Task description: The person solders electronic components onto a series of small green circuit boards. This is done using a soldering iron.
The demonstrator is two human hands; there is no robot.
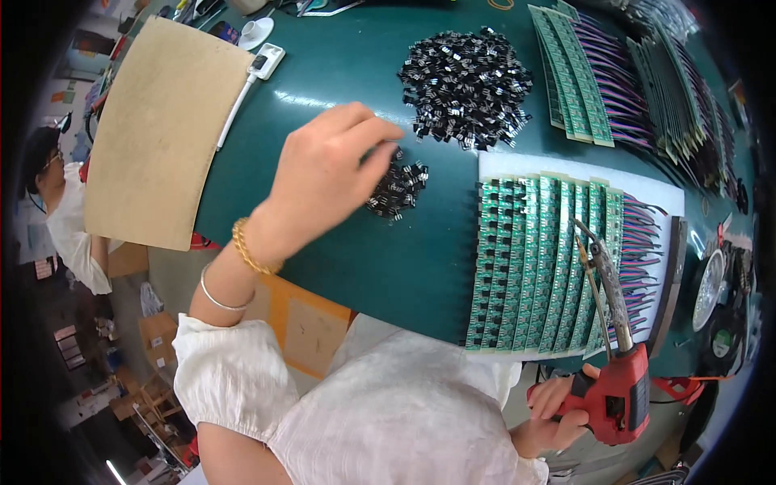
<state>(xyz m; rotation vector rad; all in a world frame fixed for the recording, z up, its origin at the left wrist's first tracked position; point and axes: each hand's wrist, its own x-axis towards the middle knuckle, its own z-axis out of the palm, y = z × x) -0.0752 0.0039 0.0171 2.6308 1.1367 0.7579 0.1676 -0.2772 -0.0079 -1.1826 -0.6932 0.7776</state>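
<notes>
The person's left hand reaches out over the dark green tabletop, its fingers bent down into a small heap of black components; whether any piece is pinched between the fingertips cannot be told. A gold chain bracelet and a thin silver bangle sit on that wrist.

Beyond the small heap lies a far larger pile of the same black components, apart from it. To the right of the small heap, a row of green circuit boards lies side by side on a white sheet, coloured wires trailing off their far side.

The right hand is clenched around the grip of a red soldering gun, held at the near edge of the tabletop, its metal tip pointing up over the boards.

Further stacks of green boards lie beyond the white sheet. Left of the small heap rests a tan board, with a white switch and cord beside it.
</notes>
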